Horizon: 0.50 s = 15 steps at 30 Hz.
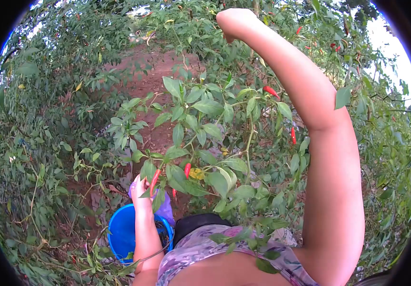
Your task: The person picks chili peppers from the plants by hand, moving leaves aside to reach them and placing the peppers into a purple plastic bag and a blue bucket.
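My left hand (141, 190) is low at centre-left, above a blue bucket (122, 231). Its fingers look curled, partly behind a leaf, and what they hold is hidden. Just to its right hangs a red chili pepper (155, 182); another chili (187, 170) hangs farther right among the leaves. Purple cloth or plastic (166, 207) shows behind the hand, at the bucket's rim. Stretched far up and forward, my right hand (236, 23) reaches into the upper foliage. It appears closed and bent downward, its fingertips and anything in them out of sight.
Dense chili plants surround me, with a leafy branch (205, 107) directly in front of my body. More red chilies (270, 91) hang beside my right forearm. A bare earth path (153, 71) runs away between the plants. Dark contents show inside the bucket.
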Motion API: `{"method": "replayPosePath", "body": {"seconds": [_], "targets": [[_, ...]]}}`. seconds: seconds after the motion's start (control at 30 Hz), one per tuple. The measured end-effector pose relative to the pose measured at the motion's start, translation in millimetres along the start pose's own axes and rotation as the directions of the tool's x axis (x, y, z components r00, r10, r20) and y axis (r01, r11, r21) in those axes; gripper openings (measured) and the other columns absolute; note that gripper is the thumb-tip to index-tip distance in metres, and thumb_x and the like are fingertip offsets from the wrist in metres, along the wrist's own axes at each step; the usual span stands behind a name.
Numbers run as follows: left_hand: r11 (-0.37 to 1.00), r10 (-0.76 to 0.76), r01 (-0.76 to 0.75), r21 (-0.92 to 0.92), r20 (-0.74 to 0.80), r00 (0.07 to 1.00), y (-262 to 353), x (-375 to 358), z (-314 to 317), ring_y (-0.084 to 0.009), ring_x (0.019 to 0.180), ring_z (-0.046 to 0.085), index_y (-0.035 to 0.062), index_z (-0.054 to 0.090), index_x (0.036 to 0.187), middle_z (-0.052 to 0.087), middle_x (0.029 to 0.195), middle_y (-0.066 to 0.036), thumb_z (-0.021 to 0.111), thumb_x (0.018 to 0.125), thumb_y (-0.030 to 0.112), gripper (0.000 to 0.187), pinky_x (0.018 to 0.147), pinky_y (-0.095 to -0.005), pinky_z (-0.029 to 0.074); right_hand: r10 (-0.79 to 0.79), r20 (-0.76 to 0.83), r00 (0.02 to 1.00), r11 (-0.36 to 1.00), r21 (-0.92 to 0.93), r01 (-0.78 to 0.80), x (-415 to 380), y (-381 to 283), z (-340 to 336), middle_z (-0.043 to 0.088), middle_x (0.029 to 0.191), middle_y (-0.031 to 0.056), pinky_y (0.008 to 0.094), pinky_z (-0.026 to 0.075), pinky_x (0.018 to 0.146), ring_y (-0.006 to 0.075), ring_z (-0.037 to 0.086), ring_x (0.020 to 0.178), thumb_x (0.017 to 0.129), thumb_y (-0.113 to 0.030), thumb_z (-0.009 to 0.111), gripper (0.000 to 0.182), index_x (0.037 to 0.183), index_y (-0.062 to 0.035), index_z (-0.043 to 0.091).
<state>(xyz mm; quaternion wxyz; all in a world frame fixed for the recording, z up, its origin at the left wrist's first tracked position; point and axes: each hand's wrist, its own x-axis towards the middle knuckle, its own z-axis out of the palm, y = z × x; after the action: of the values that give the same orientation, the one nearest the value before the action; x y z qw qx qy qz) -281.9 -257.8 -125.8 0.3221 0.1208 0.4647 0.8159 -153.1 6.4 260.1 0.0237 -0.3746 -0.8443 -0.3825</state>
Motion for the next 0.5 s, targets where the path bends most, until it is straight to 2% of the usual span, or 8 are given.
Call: {"method": "replayPosePath", "body": {"seconds": [0.07,0.13,0.2,0.27,0.33,0.4,0.47,0.5], "targets": [[0.999,-0.016,0.014,-0.048,-0.049,0.999,2,-7,8,-0.0025,0.046,0.039,0.0114,0.057,0.078,0.042,0.060,0.006,0.057,0.085,0.022,0.012,0.039,-0.0169,0.029,-0.004,-0.173,0.985,0.994,0.106,0.023,3,4,15,0.066,0.080,0.0130,0.0371,0.053,0.064,0.0269,0.065,0.074,0.067,-0.018,0.071,0.023,0.085,-0.0036,0.066],[0.999,-0.026,0.025,-0.021,-0.027,0.999,-1,-1,2,-0.0022,0.046,0.040,0.0111,0.057,0.081,0.042,0.060,0.006,0.056,0.085,0.021,0.011,0.039,-0.0164,0.029,0.010,-0.222,0.975,0.996,0.086,0.009,-1,-1,19,0.066,0.081,0.0130,0.0373,0.053,0.064,0.0275,0.065,0.075,0.068,-0.014,0.068,0.019,0.084,-0.0036,0.066],[0.996,-0.017,0.022,-0.085,0.049,0.999,-4,1,2,-0.0028,0.046,0.039,0.0113,0.056,0.080,0.043,0.060,0.006,0.057,0.085,0.021,0.011,0.038,-0.0168,0.028,0.024,-0.268,0.963,0.998,0.068,-0.006,-3,-2,22,0.066,0.081,0.0129,0.0375,0.053,0.064,0.0281,0.065,0.076,0.069,-0.010,0.064,0.015,0.083,-0.0037,0.065],[0.997,-0.038,0.041,-0.061,0.043,0.998,2,-2,8,-0.0035,0.045,0.038,0.0113,0.056,0.079,0.043,0.060,0.006,0.057,0.085,0.021,0.011,0.038,-0.0172,0.028,0.000,-0.298,0.955,0.999,0.042,0.013,-5,-1,24,0.065,0.081,0.0139,0.0381,0.052,0.064,0.0290,0.065,0.077,0.069,-0.006,0.058,0.016,0.083,-0.0041,0.066],[0.998,-0.059,0.060,-0.035,0.034,0.998,6,-5,12,-0.0041,0.045,0.037,0.0113,0.056,0.079,0.043,0.060,0.005,0.057,0.085,0.021,0.012,0.038,-0.0176,0.027,0.023,-0.269,0.963,0.998,0.062,-0.006,-7,-1,28,0.065,0.082,0.0142,0.0383,0.053,0.064,0.0295,0.065,0.077,0.070,-0.006,0.057,0.016,0.083,-0.0036,0.066],[0.984,-0.082,0.093,-0.151,0.079,0.993,6,-6,12,-0.0036,0.046,0.036,0.0100,0.058,0.082,0.044,0.060,0.006,0.058,0.085,0.021,0.012,0.039,-0.0173,0.025,0.044,-0.239,0.970,0.996,0.082,-0.025,-8,1,31,0.065,0.082,0.0146,0.0385,0.053,0.065,0.0300,0.064,0.078,0.071,-0.007,0.056,0.016,0.083,-0.0031,0.065],[0.984,-0.081,0.094,-0.154,0.087,0.993,4,-4,10,-0.0034,0.047,0.037,0.0093,0.058,0.082,0.044,0.062,0.005,0.058,0.085,0.022,0.013,0.040,-0.0177,0.024,0.088,-0.111,0.990,0.991,0.111,-0.076,-8,3,33,0.066,0.094,0.0114,0.0374,0.052,0.070,0.0278,0.064,0.086,0.073,-0.009,0.055,0.021,0.091,-0.0059,0.067],[0.993,-0.050,0.058,-0.100,0.083,0.995,3,-2,10,-0.0033,0.048,0.037,0.0092,0.057,0.080,0.044,0.063,0.005,0.058,0.085,0.022,0.014,0.040,-0.0180,0.025,0.087,-0.110,0.990,0.991,0.110,-0.075,-8,5,36,0.066,0.094,0.0114,0.0374,0.052,0.070,0.0278,0.064,0.086,0.073,-0.009,0.055,0.021,0.091,-0.0059,0.067]]}}
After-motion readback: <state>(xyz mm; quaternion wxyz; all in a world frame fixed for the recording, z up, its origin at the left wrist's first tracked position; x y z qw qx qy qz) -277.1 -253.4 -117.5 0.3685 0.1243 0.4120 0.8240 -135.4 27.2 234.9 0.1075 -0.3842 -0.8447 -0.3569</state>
